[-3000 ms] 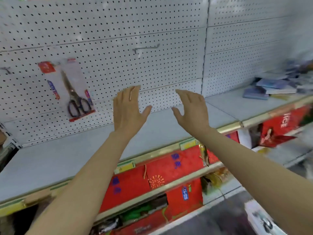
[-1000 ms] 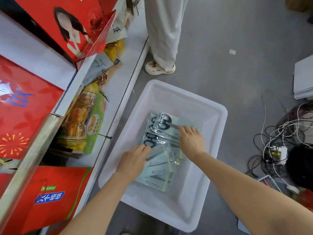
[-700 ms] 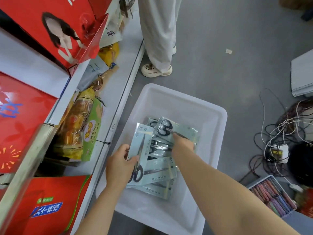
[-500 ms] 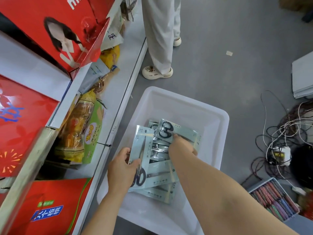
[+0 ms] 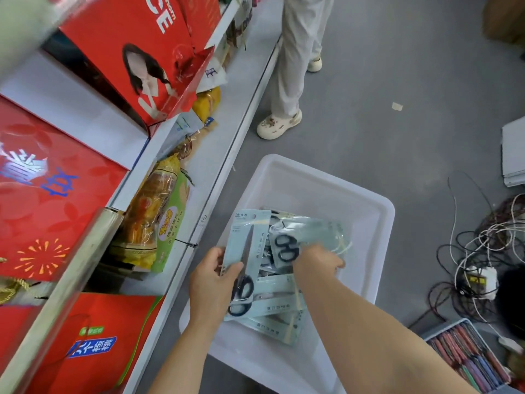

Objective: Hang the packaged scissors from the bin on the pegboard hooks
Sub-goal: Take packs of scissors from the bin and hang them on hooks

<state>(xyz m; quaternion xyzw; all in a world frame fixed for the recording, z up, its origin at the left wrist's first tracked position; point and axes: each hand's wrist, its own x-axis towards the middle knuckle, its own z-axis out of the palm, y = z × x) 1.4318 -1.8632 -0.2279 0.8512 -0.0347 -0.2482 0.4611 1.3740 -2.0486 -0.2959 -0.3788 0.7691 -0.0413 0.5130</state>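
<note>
A white plastic bin (image 5: 366,211) stands on the grey floor beside the shelving. Several pale blue scissor packs (image 5: 277,305) lie piled inside it. My left hand (image 5: 211,282) grips one scissors pack (image 5: 245,243) by its lower part and holds it upright over the bin's left side. My right hand (image 5: 318,263) pinches a second scissors pack (image 5: 301,237), tilted and lifted off the pile, black handles showing. The pegboard and its hooks are out of view.
Shelves on the left hold red gift boxes (image 5: 48,206) and snack bags (image 5: 156,220). A person in pale trousers and cream clogs (image 5: 279,125) stands just beyond the bin. Tangled cables and a power strip (image 5: 480,277) lie on the right, with a tray of pens (image 5: 468,356) at lower right.
I turned from the pegboard down to the bin. My left hand took one pack and raised it upright; my right hand has lifted a second pack off the pile.
</note>
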